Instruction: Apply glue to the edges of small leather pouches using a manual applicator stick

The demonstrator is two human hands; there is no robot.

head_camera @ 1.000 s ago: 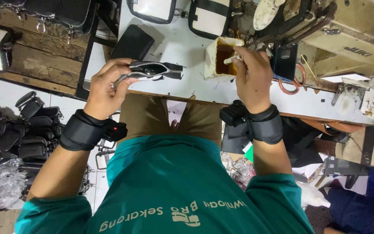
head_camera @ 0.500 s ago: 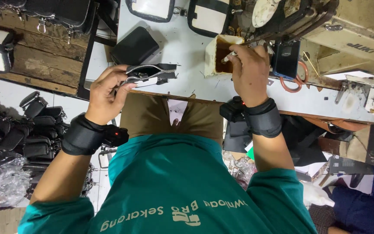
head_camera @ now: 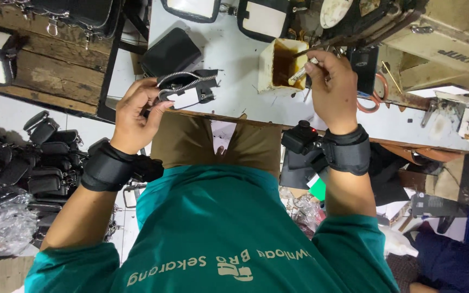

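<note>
The left hand (head_camera: 137, 111) is closed around one end of a small black zippered pouch piece (head_camera: 187, 89), thumb and fingers pinching it. The piece extends from the hand toward 2 o'clock, over the near edge of the white worktable (head_camera: 229, 59), with its silver zipper teeth curling along the top and a pale rectangular patch showing on its face.

The right hand (head_camera: 335, 87) is curled shut on a thin brush handle (head_camera: 299, 73), which points toward 9 o'clock into a cream-coloured square glue cup (head_camera: 282, 64) (interior stained amber-brown). The cup stands just beside that hand, well apart from the pouch piece.

Both wrists carry black straps; the right one bears a small black device (head_camera: 299, 137) with a red light.

At 12 o'clock from the pouch lies a finished black pouch (head_camera: 170, 51). At 12 o'clock on the table edge sit two white rectangular panels with black borders (head_camera: 264, 19). At 9 o'clock, on the floor, lies a heap of black pouches (head_camera: 28, 163).
</note>
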